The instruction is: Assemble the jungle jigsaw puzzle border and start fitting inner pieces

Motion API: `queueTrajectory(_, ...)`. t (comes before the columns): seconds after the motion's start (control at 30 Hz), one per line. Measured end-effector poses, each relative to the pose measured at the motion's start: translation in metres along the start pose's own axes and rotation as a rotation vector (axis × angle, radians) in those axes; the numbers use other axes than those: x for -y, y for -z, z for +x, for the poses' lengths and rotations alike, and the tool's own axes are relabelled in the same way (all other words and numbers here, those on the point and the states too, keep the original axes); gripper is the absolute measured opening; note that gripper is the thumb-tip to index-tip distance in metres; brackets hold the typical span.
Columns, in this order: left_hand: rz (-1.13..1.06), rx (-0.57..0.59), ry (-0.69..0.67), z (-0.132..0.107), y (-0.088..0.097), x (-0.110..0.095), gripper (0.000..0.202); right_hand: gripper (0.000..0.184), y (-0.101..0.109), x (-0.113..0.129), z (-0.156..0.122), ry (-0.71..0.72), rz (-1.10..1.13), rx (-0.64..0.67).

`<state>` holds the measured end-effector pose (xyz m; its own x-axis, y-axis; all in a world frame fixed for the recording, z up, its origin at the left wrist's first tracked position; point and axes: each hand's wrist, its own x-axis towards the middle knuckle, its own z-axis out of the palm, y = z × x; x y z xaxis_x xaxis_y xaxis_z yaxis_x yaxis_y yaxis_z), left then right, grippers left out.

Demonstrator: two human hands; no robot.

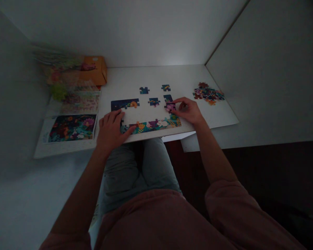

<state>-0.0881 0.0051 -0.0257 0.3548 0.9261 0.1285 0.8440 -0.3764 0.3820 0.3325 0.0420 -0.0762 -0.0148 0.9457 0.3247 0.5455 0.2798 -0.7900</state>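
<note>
A partly joined jigsaw puzzle point(151, 125) lies on the white table, its bottom row and parts of its sides and top edge laid out. My right hand point(189, 110) pinches a purple puzzle piece point(170, 107) between thumb and fingers at the frame's right side, just below a dark blue corner piece point(167, 98). My left hand point(112, 129) rests flat with fingers spread over the puzzle's left side, covering some of it. Loose pieces lie above and inside the frame: one dark blue piece point(144, 90), another point(166, 88), and one with yellow marks point(153, 101).
A heap of mixed puzzle pieces point(208, 93) lies at the table's right. On the left are a printed picture sheet point(72, 127), an orange box point(101, 71) and a blurred, see-through bag-like thing point(59, 76). Walls border the table point(125, 78) behind and at both sides.
</note>
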Motion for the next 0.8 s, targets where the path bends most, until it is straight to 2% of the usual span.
queueTrajectory(0.3,-0.027,0.008,0.015,0.0005,0.0004,-0.0013,0.062,0.045,0.0009,-0.0082,-0.0001,0.0,-0.052,0.025)
queueTrajectory(0.5,-0.034,0.015,0.014,0.0004,0.0026,-0.0031,0.063,0.042,-0.0012,-0.0073,0.0031,-0.049,-0.203,-0.087)
queueTrajectory(0.63,-0.036,0.008,0.017,0.0004,0.0036,-0.0043,0.063,0.052,-0.0016,-0.002,0.0051,-0.083,-0.251,-0.019)
queueTrajectory(0.7,-0.031,0.01,0.02,0.0004,0.004,-0.005,0.063,0.051,-0.0015,-0.0013,0.0057,-0.083,-0.236,0.007)
queueTrajectory(0.8,-0.027,0.019,0.023,0.0003,0.0046,-0.0052,0.065,0.045,-0.0012,-0.0054,0.007,-0.066,-0.25,-0.03)
